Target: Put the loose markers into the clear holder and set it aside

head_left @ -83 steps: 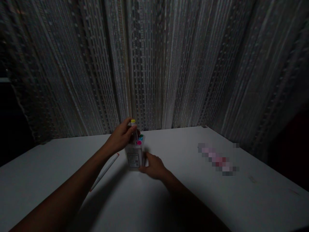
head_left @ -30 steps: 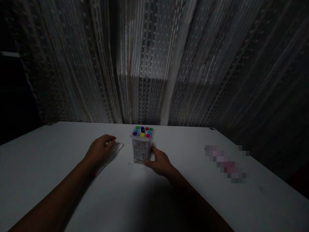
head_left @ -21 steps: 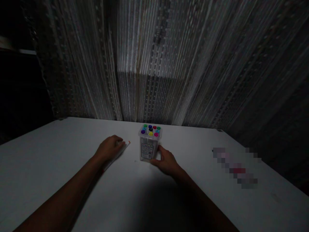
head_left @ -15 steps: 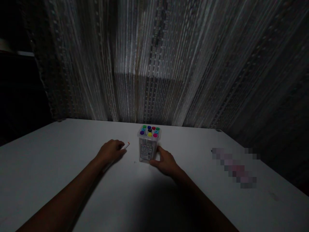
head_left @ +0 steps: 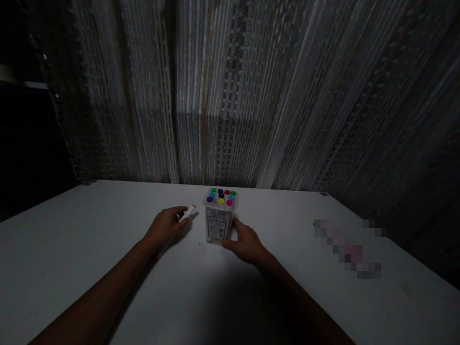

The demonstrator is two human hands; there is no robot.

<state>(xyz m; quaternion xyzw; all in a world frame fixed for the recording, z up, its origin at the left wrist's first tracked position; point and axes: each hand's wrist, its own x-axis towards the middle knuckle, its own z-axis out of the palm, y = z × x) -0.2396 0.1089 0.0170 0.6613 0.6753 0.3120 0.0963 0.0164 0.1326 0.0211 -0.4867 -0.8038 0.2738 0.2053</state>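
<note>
My left hand (head_left: pixel 167 226) pinches a white marker (head_left: pixel 187 212) with an orange end, which points up and away to the right. To its right, a clear plastic marker case (head_left: pixel 217 225) stands upright on the white table, a printed label on its front. Several coloured marker ends (head_left: pixel 221 196) show at its top, among them green, blue, red, black, purple, yellow and pink. Around the case's lower right side my right hand (head_left: pixel 246 241) is curled, thumb at the near bottom corner and fingers partly hidden behind it.
On the right of the white table (head_left: pixel 179 297) lies a long pixelated item (head_left: pixel 345 249), its kind unreadable. A striped, textured curtain (head_left: pixel 223 96) hangs behind the far table edge. Dark furniture (head_left: pixel 25 134) stands at the left.
My left hand has raised the marker slightly off the table and tilted its orange end up, a little closer to the case. My right hand stays at the case.
</note>
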